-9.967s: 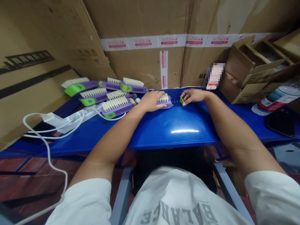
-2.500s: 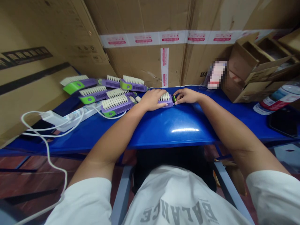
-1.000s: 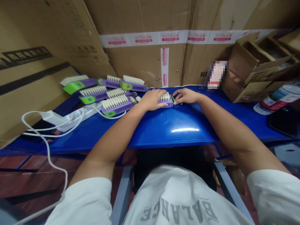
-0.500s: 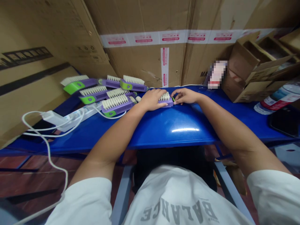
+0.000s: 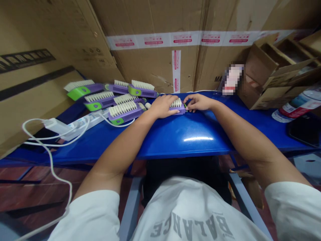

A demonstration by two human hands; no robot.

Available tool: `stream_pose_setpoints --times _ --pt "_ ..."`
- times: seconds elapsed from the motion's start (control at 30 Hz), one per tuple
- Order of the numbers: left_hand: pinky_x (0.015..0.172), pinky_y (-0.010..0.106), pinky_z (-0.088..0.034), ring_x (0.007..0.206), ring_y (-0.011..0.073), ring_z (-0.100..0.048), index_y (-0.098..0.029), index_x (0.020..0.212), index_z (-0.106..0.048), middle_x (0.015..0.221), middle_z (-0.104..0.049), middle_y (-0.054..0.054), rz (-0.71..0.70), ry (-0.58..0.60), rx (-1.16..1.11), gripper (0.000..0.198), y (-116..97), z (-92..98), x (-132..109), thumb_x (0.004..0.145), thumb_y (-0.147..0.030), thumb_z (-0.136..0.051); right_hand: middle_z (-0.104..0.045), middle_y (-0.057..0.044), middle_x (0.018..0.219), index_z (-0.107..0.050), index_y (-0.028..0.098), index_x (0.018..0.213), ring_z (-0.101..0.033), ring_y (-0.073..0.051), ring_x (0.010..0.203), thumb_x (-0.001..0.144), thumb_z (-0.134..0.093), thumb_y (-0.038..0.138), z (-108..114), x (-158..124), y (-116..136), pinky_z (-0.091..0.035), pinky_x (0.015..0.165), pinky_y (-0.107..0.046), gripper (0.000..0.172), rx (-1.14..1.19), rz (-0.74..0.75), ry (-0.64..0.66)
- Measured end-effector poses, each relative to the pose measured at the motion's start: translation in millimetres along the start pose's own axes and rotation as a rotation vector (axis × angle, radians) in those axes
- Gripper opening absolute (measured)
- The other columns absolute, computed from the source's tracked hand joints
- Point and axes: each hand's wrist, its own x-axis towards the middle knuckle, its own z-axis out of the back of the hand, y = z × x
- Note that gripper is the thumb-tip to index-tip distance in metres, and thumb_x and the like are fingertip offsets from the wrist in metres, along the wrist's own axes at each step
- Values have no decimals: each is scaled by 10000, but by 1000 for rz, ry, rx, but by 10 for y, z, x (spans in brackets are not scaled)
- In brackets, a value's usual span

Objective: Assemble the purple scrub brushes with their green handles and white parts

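My left hand (image 5: 163, 106) rests over a purple brush body (image 5: 179, 110) with white bristles, gripping it on the blue table. My right hand (image 5: 198, 102) has its fingertips at the brush's right end, pinching a small green piece (image 5: 185, 105) that is mostly hidden by the fingers. Left of my hands lie several finished-looking purple brushes with green ends and white bristles, the nearest (image 5: 124, 113) almost touching my left hand.
The blue table (image 5: 198, 144) is backed by large cardboard cartons (image 5: 155, 67). A power strip (image 5: 80, 128) with white cables lies at the left. An open cardboard box (image 5: 271, 77), plastic bottle (image 5: 298, 104) and dark phone (image 5: 302, 132) sit at the right.
Since the oldest frame, my right hand has moved left and brought the green piece against the brush's end. In the last second, its fingers have only shifted slightly.
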Motion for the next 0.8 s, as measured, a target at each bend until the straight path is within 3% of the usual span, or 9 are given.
stream_pose_setpoints --times 0.2,0.8 --pt "1260 565 -515 1508 445 -667 -209 1732 -550 1704 -676 193 4 5 -5 788 -12 8 -2 1052 -582 -693 -811 11 737 -677 201 1107 -767 -149 661 850 -1017 102 -44 -17 49 -624 588 -218 437 -12 -33 -41" --pt "1268 535 -516 1522 431 -667 -196 1733 -553 1714 -672 186 9 12 11 781 -52 46 -9 1069 -577 -704 -808 37 718 -641 212 1087 -729 -138 579 786 -958 -5 -50 19 31 -611 575 -222 488 -33 25 -47"
